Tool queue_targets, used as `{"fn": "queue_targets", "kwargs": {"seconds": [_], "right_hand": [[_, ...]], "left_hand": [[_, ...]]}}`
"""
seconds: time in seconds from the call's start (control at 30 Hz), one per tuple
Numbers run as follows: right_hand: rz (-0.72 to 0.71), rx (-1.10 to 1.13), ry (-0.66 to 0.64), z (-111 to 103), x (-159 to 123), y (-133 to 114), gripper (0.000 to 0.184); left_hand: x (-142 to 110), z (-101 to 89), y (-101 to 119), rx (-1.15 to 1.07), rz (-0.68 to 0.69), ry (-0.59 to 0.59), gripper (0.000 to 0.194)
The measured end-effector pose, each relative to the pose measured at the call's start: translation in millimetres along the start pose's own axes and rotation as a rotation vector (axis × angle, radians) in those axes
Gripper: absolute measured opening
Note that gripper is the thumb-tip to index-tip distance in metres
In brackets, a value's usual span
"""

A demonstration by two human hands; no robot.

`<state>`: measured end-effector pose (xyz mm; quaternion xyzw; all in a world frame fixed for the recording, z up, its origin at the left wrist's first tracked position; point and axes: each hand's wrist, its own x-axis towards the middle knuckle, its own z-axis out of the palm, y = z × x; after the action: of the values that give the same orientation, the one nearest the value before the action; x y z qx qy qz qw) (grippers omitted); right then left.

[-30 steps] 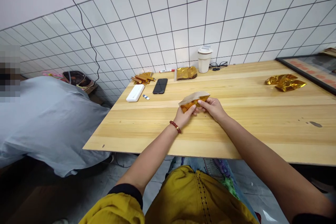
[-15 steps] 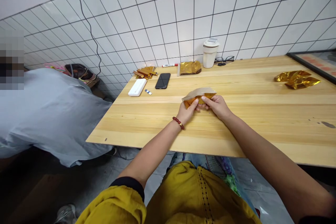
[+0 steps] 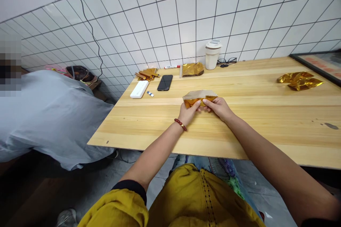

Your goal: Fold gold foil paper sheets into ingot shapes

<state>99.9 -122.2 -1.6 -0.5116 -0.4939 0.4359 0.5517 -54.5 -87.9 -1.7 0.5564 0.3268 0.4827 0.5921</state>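
Note:
Both hands hold one sheet of gold foil paper (image 3: 192, 101) just over the middle of the table. Its long edge is folded, and a dull beige strip shows along the top above the shiny gold. My left hand (image 3: 188, 112) pinches the sheet's lower left part, thumb on top. My right hand (image 3: 218, 108) grips the right part, its thumb close to the left thumb. The fingers beneath the paper are mostly hidden. A stack of flat gold foil sheets (image 3: 193, 69) lies near the wall, and folded gold foil pieces (image 3: 301, 80) rest far to the right.
On the wooden table (image 3: 253, 120) are a black phone (image 3: 165, 82), a white power bank (image 3: 139, 89), a small blue-and-white item (image 3: 150, 93), gold strips (image 3: 148, 74), a marker (image 3: 172, 66), a lidded cup (image 3: 212, 55), glasses (image 3: 227, 61) and a black frame (image 3: 317, 64). A person in grey (image 3: 50, 117) sits left.
The foil paper has tipped slightly, showing more of its beige strip and a straighter fold. Both hands stay pinched on it, in almost the same place.

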Motion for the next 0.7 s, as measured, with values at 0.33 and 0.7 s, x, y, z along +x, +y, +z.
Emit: {"fn": "queue_targets", "kwargs": {"seconds": [0.33,0.7], "right_hand": [[-0.054,0.174,0.116,0.2,-0.2,-8.6,0.043],[-0.078,0.162,0.118,-2.1,0.6,-5.7,0.041]], "left_hand": [[1.3,1.7,-0.5,-0.064,-0.009,0.008,0.047],[-0.9,1.4,0.1,-0.032,-0.043,0.016,0.043]]}}
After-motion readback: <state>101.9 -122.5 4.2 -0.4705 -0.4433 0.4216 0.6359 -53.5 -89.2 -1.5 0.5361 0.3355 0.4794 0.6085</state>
